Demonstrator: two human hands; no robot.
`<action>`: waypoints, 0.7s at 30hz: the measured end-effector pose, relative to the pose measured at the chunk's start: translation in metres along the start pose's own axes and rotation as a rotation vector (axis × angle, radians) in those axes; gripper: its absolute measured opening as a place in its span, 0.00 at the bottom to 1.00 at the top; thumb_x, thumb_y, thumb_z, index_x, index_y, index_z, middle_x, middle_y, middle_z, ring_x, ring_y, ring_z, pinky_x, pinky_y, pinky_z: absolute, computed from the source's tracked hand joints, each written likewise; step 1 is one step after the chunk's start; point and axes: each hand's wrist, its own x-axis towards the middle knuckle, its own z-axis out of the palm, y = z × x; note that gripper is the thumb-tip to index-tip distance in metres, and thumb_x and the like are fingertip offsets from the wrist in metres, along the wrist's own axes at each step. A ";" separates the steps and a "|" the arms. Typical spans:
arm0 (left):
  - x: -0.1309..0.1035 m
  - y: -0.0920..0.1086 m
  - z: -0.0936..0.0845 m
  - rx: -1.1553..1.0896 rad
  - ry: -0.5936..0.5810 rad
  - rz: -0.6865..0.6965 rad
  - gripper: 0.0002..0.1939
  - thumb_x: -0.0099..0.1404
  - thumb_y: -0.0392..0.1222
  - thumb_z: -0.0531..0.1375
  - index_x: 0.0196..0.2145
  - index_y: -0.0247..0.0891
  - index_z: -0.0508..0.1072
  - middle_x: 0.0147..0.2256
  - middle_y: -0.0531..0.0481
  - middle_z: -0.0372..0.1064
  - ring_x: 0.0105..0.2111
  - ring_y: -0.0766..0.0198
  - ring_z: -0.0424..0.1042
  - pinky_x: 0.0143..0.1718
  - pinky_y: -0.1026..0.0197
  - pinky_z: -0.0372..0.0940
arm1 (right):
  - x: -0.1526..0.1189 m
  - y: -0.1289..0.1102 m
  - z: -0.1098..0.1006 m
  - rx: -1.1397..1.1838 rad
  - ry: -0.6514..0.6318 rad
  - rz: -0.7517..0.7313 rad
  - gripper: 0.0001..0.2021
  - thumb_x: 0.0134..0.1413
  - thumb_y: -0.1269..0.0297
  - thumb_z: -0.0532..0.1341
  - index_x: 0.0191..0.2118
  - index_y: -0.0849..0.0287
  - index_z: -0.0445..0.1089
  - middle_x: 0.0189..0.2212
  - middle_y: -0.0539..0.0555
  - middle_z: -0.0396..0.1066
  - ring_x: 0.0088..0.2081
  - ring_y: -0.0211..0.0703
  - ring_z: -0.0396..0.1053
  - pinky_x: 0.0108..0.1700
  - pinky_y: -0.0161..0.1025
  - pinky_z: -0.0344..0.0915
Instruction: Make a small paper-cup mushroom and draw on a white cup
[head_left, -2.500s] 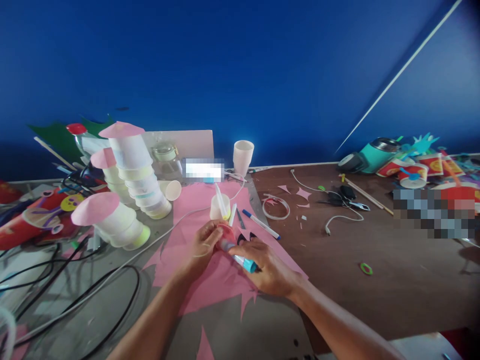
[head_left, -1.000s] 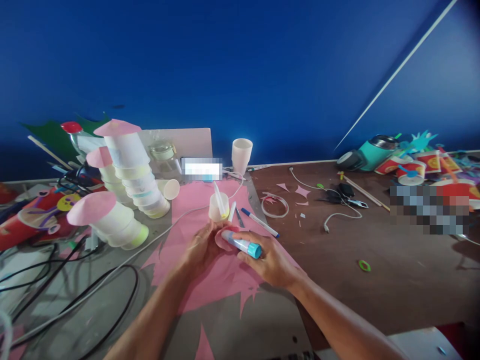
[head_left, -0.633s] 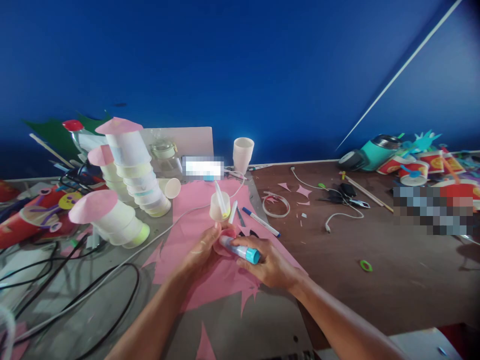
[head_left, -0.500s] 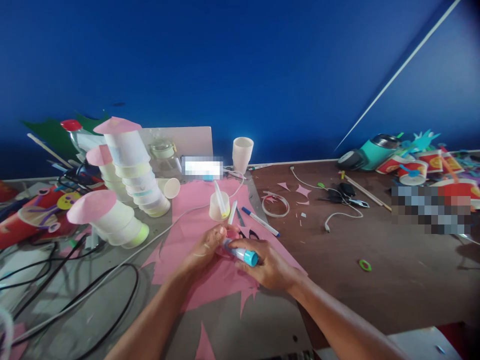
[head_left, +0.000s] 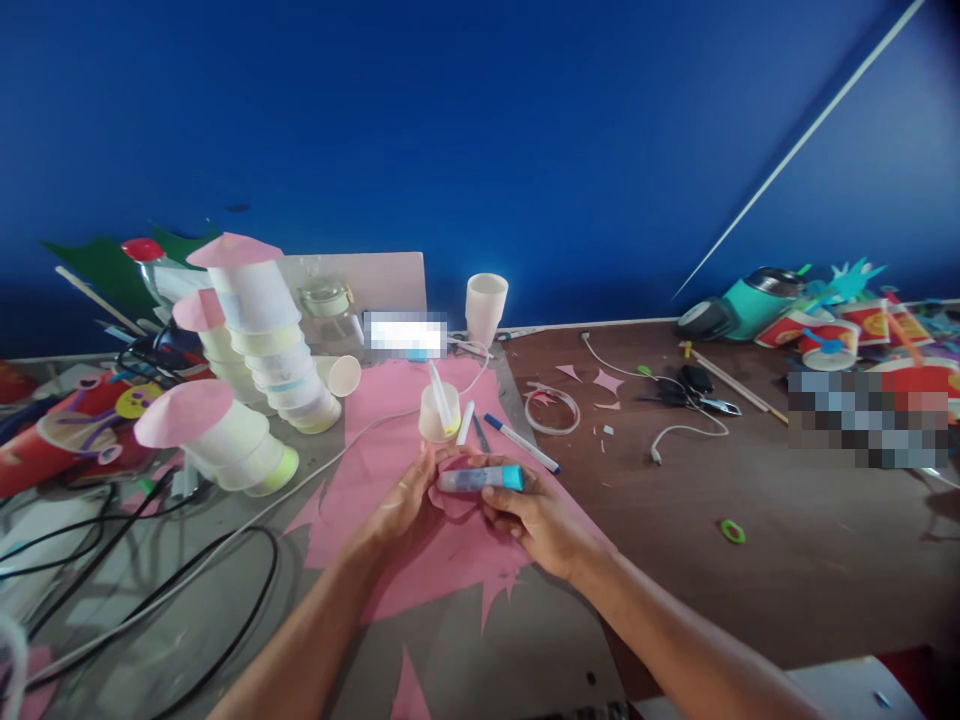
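My right hand is closed round a clear glue tube with a blue end, which lies nearly level. A small pink paper piece is held in my left hand, just under the tube's left end. Both hands are above a large pink sheet. Beyond them on the sheet stands a white paper cup with a white stick-like item in it. A blue marker and partly hidden scissors lie near my right hand.
Stacked white cups with pink cone tops stand at the left, near black cables. A single cup stands at the back. Keys, a white cable, a teal bottle and red cups are at the right.
The glue tube has turned from slanting down to the right to nearly level, its blue end higher. My right hand's grip has shifted, and the pink piece shows more.
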 end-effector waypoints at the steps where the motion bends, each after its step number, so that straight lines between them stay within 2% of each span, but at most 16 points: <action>1: 0.000 0.001 0.001 -0.002 0.003 0.001 0.33 0.57 0.67 0.67 0.46 0.34 0.81 0.43 0.39 0.79 0.45 0.51 0.75 0.46 0.56 0.69 | 0.002 0.002 -0.001 0.036 -0.011 0.008 0.21 0.41 0.57 0.77 0.41 0.57 0.74 0.20 0.44 0.66 0.20 0.30 0.54 0.21 0.31 0.45; 5: -0.003 0.003 0.006 0.018 -0.003 0.018 0.34 0.56 0.69 0.67 0.46 0.35 0.82 0.41 0.42 0.79 0.40 0.56 0.75 0.41 0.59 0.68 | 0.006 0.007 -0.003 0.055 -0.055 0.000 0.16 0.46 0.58 0.73 0.40 0.57 0.74 0.19 0.44 0.65 0.17 0.29 0.51 0.20 0.31 0.44; 8: -0.003 0.004 0.004 0.042 -0.003 0.029 0.35 0.57 0.70 0.66 0.46 0.35 0.82 0.37 0.44 0.78 0.35 0.59 0.73 0.39 0.59 0.67 | 0.003 0.006 -0.004 -0.129 -0.063 -0.091 0.17 0.48 0.58 0.72 0.44 0.56 0.75 0.22 0.46 0.70 0.19 0.32 0.58 0.21 0.31 0.51; 11: -0.002 0.005 -0.002 0.059 0.014 -0.021 0.37 0.57 0.71 0.65 0.47 0.34 0.81 0.35 0.44 0.78 0.33 0.59 0.73 0.38 0.59 0.66 | -0.003 0.000 -0.006 -0.499 -0.143 -0.278 0.17 0.52 0.59 0.70 0.49 0.54 0.76 0.37 0.53 0.79 0.32 0.41 0.73 0.31 0.36 0.68; 14: -0.002 0.006 -0.006 0.062 0.005 -0.041 0.37 0.60 0.70 0.63 0.49 0.32 0.80 0.42 0.39 0.79 0.39 0.55 0.75 0.44 0.57 0.66 | -0.006 -0.007 -0.013 -0.847 -0.270 -0.481 0.15 0.59 0.64 0.65 0.51 0.52 0.77 0.46 0.55 0.80 0.45 0.46 0.76 0.45 0.41 0.72; 16: 0.000 0.007 -0.006 0.042 0.008 -0.065 0.39 0.57 0.71 0.64 0.48 0.30 0.81 0.43 0.38 0.79 0.39 0.56 0.75 0.46 0.56 0.66 | -0.005 -0.011 -0.019 -1.092 -0.368 -0.591 0.17 0.61 0.71 0.61 0.52 0.51 0.77 0.42 0.55 0.79 0.42 0.45 0.76 0.45 0.41 0.71; 18: 0.001 0.007 -0.005 0.020 0.009 -0.104 0.41 0.54 0.73 0.66 0.46 0.29 0.81 0.40 0.39 0.79 0.35 0.59 0.74 0.43 0.57 0.66 | -0.005 -0.016 -0.023 -1.327 -0.452 -0.669 0.21 0.57 0.77 0.58 0.53 0.52 0.77 0.37 0.54 0.78 0.36 0.44 0.74 0.40 0.40 0.70; 21: 0.003 0.009 -0.003 0.028 -0.031 -0.116 0.42 0.54 0.74 0.64 0.44 0.28 0.82 0.32 0.42 0.78 0.29 0.62 0.70 0.36 0.59 0.65 | -0.006 -0.023 -0.024 -1.453 -0.489 -0.723 0.25 0.54 0.80 0.58 0.54 0.54 0.75 0.34 0.54 0.77 0.33 0.43 0.72 0.38 0.38 0.67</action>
